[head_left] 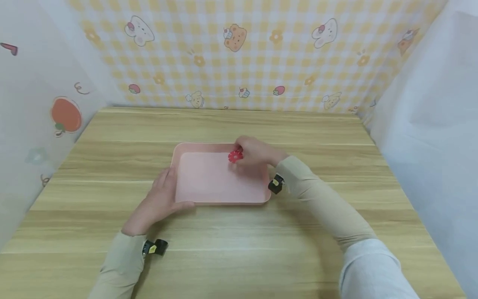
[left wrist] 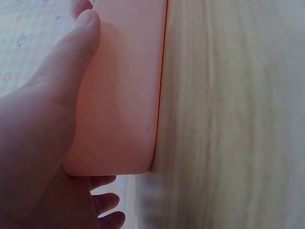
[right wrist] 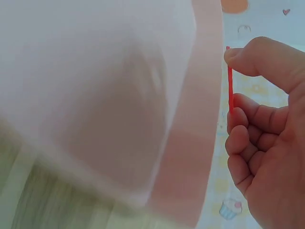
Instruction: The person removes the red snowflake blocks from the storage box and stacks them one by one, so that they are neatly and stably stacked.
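Observation:
A shallow pink tray (head_left: 220, 178) lies on the wooden table. My left hand (head_left: 162, 195) rests at its front-left corner, the fingers extended along the left side and the thumb along the front wall. In the left wrist view, the thumb (left wrist: 71, 62) reaches along the tray's wall (left wrist: 119, 105) near the rim. My right hand (head_left: 257, 151) pinches a thin red notched disc (head_left: 235, 156) between thumb and fingers, over the tray's back right. Seen edge-on in the right wrist view, the disc (right wrist: 230, 88) looks like a narrow red strip.
The wooden table (head_left: 239, 249) spreads around the tray on all sides. Behind it stands a yellow checked backdrop (head_left: 257, 62) with cartoon animals, and white sheets (head_left: 422, 104) hang at the sides. Black wrist cameras (head_left: 275, 184) sit on both sleeves.

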{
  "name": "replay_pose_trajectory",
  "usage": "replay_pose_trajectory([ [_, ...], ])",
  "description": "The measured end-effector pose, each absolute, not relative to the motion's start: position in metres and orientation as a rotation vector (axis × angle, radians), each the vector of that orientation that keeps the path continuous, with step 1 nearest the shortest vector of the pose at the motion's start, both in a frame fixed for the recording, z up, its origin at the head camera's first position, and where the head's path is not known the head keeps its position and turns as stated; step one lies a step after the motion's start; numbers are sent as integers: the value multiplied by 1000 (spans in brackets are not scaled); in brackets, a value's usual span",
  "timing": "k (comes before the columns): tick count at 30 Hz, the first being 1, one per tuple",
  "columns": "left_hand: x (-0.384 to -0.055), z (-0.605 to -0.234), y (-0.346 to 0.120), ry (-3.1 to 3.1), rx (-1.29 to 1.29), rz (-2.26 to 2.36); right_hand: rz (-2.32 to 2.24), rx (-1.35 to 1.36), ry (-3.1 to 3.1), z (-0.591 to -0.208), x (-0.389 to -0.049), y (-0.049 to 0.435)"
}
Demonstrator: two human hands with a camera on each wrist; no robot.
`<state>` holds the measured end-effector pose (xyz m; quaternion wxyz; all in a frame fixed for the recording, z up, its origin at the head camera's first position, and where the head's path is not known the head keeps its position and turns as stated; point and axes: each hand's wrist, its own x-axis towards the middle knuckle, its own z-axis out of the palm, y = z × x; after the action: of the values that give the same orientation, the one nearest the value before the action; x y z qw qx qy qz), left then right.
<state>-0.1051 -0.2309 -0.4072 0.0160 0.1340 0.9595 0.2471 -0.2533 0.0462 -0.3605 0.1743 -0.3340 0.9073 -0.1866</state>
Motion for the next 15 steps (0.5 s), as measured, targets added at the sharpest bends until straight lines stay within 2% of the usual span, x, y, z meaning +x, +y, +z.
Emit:
replay_pose_trajectory([
  [15,-105,-408,-229,2988,430,779,-537,-817,2669,-354,-256,124],
])
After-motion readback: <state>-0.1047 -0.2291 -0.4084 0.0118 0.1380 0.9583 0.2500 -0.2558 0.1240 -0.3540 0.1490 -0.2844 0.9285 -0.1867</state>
